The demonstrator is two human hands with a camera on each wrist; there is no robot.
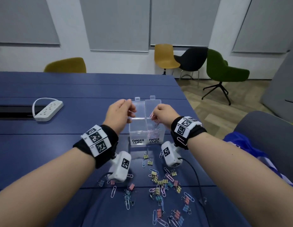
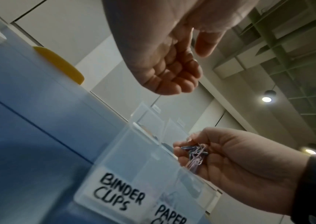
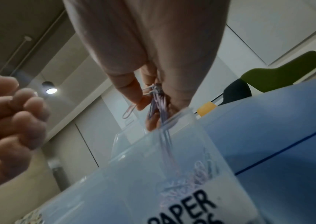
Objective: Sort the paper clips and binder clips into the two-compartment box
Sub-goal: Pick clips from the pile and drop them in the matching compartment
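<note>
A clear two-compartment box (image 1: pixel 137 128) stands mid-table with both lids open, labelled BINDER CLIPS on the left and PAPER CLIPS on the right. My right hand (image 1: pixel 154 112) pinches a bunch of pink and purple paper clips (image 3: pixel 157 103) over the right compartment, and some dangle past its rim. More paper clips (image 3: pixel 195 171) lie inside that compartment. Over the left compartment hovers my left hand (image 2: pixel 172 72), its fingers curled with nothing visible in them. Several loose paper clips and binder clips (image 1: pixel 159 182) lie scattered on the blue table in front of the box.
A white power strip (image 1: pixel 47 110) lies at the far left. The table's right edge runs close to the box, with a grey seat and a blue bag (image 1: pixel 240 145) beyond it. A pink paper clip (image 1: pixel 181 141) clings to my right wrist strap. Chairs stand behind.
</note>
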